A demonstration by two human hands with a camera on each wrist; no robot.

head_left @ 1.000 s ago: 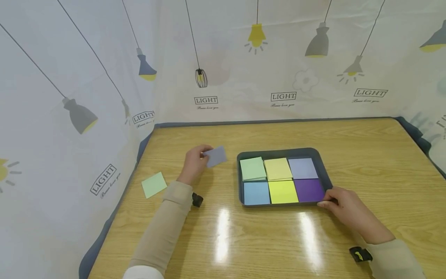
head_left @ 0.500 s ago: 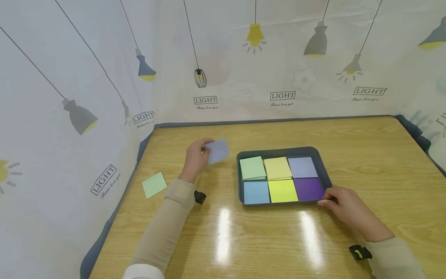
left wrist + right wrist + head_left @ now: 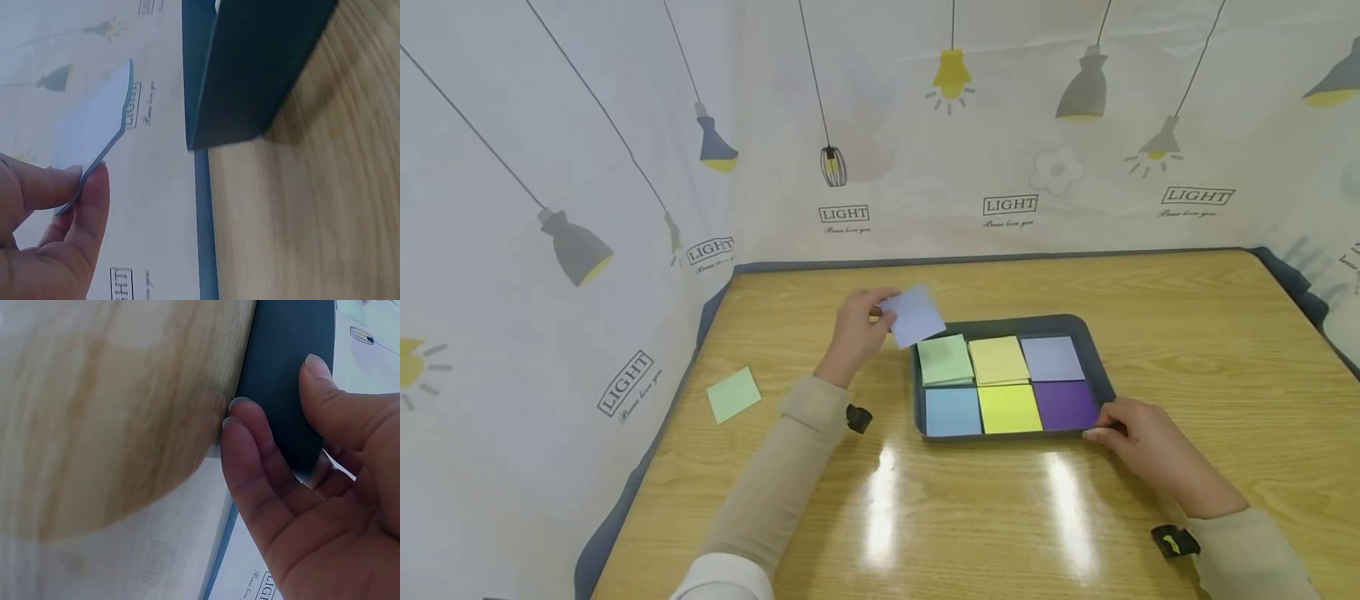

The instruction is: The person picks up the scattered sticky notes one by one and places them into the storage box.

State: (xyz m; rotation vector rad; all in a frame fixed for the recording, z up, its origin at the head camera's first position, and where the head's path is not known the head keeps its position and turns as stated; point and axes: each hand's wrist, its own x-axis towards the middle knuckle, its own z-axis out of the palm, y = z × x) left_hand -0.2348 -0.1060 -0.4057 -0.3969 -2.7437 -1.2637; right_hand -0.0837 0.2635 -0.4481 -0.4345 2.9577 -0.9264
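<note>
My left hand [image 3: 859, 333] pinches a lavender sticky-note pad [image 3: 913, 316] between thumb and fingers, raised over the back left corner of the dark tray [image 3: 1000, 327]. The left wrist view shows the lavender pad [image 3: 100, 119] edge-on, thin and slightly bent. At the tray's front right corner, my right hand [image 3: 1142, 442] grips the rim; in the right wrist view its thumb presses the tray's wall [image 3: 284, 375] and its fingertips sit at the lower edge. Inside the tray lie light green [image 3: 945, 361], pale yellow [image 3: 998, 361], lavender [image 3: 1052, 359], blue [image 3: 953, 412], bright yellow [image 3: 1010, 408] and purple [image 3: 1065, 405] notes in two rows.
A light green note [image 3: 733, 394] lies alone on the wooden table [image 3: 970, 517], left of my left arm. A pale curtain [image 3: 917, 167] printed with lamps hangs along the table's back and left edges.
My left hand has moved right and away from me with the lavender sticky-note pad, from beside the tray to over its back left corner. The right hand and tray have stayed put.
</note>
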